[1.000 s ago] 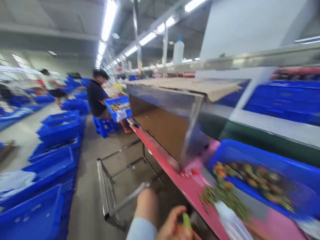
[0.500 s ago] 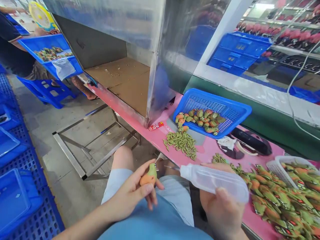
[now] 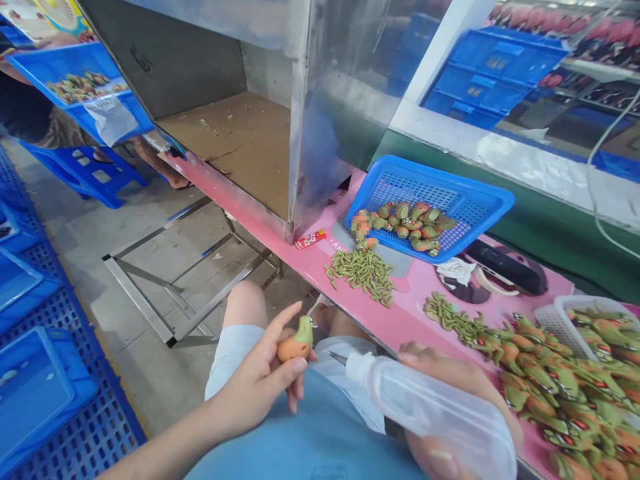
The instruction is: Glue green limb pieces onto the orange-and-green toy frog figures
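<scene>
Between the thumb and fingers of my left hand [image 3: 265, 367] is a small green-and-orange figurine [image 3: 296, 341], its green end pointing up. My right hand [image 3: 450, 393] is wrapped round a translucent squeeze bottle [image 3: 430, 400] with a thin metal needle tip. The bottle lies tilted, and its tip points left toward the figurine without touching it. On the pink table beyond my hands are a pile of small green curled pieces [image 3: 365, 272] and a second such pile [image 3: 447, 315]. Many similar green-and-orange figurines [image 3: 570, 393] are heaped at the right.
A blue basket [image 3: 480, 193] with several figurines stands on the pink table [image 3: 305, 267]. A white basket [image 3: 553, 320] sits at the right edge. Left of it rises a metal-sided booth [image 3: 295, 153]. Blue bins [image 3: 35, 400] line the left. Another person holds a blue crate [image 3: 30, 63].
My right hand and the bottle have moved nearer and lower, and the needle tip now points more upward to the left. My left hand still holds the figurine. The view has shifted slightly.
</scene>
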`<state>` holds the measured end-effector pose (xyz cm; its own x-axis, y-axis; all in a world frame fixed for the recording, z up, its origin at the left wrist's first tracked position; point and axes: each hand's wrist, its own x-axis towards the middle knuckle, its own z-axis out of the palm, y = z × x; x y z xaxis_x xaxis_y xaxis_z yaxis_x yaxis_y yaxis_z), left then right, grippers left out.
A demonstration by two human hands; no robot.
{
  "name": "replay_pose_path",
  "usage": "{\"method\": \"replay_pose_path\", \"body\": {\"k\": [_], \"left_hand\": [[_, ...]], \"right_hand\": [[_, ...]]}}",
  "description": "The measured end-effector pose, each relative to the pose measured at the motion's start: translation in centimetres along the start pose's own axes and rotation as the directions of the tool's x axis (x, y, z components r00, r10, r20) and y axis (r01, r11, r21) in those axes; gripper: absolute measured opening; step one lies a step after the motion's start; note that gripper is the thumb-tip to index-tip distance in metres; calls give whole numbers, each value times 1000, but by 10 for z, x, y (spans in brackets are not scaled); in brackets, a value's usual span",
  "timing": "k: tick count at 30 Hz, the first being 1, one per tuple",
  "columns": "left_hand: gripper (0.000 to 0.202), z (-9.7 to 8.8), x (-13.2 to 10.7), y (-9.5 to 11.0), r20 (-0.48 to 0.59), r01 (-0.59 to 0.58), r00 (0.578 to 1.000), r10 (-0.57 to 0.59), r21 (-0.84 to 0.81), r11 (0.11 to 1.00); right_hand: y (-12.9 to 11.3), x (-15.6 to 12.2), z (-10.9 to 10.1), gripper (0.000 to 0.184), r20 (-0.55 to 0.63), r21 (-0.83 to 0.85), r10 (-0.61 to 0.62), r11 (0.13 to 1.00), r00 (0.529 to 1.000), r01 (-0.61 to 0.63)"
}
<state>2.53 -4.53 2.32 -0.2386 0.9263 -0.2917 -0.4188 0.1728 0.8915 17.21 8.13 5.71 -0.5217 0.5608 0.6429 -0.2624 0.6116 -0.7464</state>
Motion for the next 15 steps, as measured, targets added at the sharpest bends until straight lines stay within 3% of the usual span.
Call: {"method": "replay_pose_path", "body": {"k": [5, 11, 15], "left_hand": [[61, 0, 0, 5, -78, -12, 997, 26, 181, 983], [64, 1, 0, 1, -45, 18, 999, -12, 122, 992], [54, 2, 0, 4, -62, -29, 997, 42, 207, 978]], "right_hand": [[4, -1, 2, 35, 23, -23, 3, 1000, 1000, -2], [4, -1, -3, 34, 0, -115, -21, 993, 1000, 21], [3, 1, -1, 33, 10, -167, -68, 984, 998, 68]]}}
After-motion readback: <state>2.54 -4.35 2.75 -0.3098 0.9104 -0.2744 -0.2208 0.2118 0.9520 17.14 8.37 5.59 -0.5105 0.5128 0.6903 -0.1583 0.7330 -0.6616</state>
